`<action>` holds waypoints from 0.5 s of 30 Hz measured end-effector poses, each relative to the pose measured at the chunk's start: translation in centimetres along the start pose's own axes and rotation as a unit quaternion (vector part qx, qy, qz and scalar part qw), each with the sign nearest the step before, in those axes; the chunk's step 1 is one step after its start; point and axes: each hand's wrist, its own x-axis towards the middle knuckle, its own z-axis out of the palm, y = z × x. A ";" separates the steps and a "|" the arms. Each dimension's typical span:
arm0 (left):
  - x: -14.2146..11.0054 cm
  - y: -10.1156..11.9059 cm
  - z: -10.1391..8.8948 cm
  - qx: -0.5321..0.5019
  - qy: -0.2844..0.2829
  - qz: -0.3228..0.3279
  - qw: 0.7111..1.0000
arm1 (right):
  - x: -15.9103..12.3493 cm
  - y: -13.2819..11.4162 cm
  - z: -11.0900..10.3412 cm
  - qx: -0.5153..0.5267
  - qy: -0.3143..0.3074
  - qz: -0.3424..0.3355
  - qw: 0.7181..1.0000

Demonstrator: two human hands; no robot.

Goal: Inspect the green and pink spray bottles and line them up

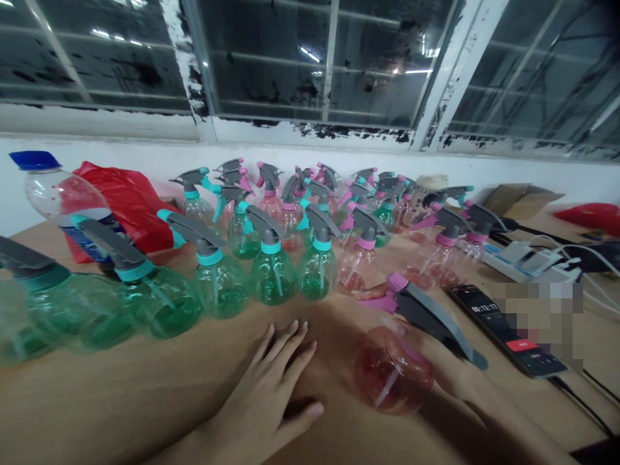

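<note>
A pink spray bottle (pixel 387 374) with a grey and pink trigger head is tilted in my right hand (pixel 450 361), whose fingers wrap round it just under the head. Part of that hand is hidden behind the bottle. My left hand (pixel 274 394) lies palm down on the wooden table (pixel 111 407), fingers spread, holding nothing. Beyond it stands a front row of spray bottles: a green spray bottle (pixel 274 278) and another green spray bottle (pixel 317 274) are nearest its fingertips, with a pink spray bottle (pixel 357 266) to their right.
Several more green and pink spray bottles crowd toward the wall. At left are a large plastic bottle with a blue cap (pixel 36 160) and a red bag (pixel 130 200). On the right lie a phone (pixel 504 329), a power strip (pixel 527 258) with cables, and a cardboard box (pixel 523 199).
</note>
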 end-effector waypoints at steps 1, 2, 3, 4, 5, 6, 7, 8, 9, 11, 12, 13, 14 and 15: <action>0.0 0.0 0.0 0.001 -0.001 0.000 1.000 | -0.1 0.4 0.0 0.007 -0.005 0.009 1.000; 0.0 0.0 0.0 0.003 -0.002 -0.001 1.000 | -0.2 0.7 0.0 0.011 -0.010 0.017 1.000; 0.0 0.0 -0.1 0.003 -0.004 -0.001 1.000 | -0.2 1.1 0.1 0.015 -0.010 0.022 1.000; 0.0 0.0 -0.1 0.003 -0.005 -0.002 1.000 | -0.2 1.4 0.2 0.020 -0.004 0.026 0.999; 0.0 0.0 -0.1 0.001 -0.005 -0.003 1.000 | -0.2 1.6 0.2 0.025 0.002 0.027 0.999; 0.0 0.1 -0.1 0.000 -0.005 -0.003 1.000 | -0.2 1.7 0.3 0.030 0.006 0.025 0.999; 0.1 0.1 -0.2 0.000 -0.004 -0.004 1.000 | -0.2 1.8 0.4 0.035 0.006 0.022 0.999; 0.1 0.1 -0.2 0.000 -0.004 -0.003 1.000 | -0.1 1.8 0.4 0.040 -0.001 0.020 0.999; 0.1 0.1 -0.2 0.001 -0.004 -0.004 1.000 | -0.1 1.8 0.4 0.043 -0.012 0.021 0.999; 0.1 0.1 -0.2 0.005 -0.004 -0.004 1.000 | 0.0 1.6 0.3 0.046 -0.033 0.029 0.998; 0.1 0.1 -0.1 0.007 -0.003 -0.005 1.000 | 0.0 1.4 0.3 0.045 -0.040 0.032 0.998; 0.1 0.1 -0.1 0.009 -0.002 -0.004 1.000 | 0.0 1.3 0.3 0.044 -0.044 0.032 0.998; 0.1 0.1 -0.1 0.009 -0.003 -0.004 1.000 | 0.0 1.2 0.3 0.041 -0.044 0.030 0.998; 0.0 0.0 0.0 0.010 -0.003 -0.003 1.000 | 0.0 1.1 0.3 0.038 -0.038 0.024 0.998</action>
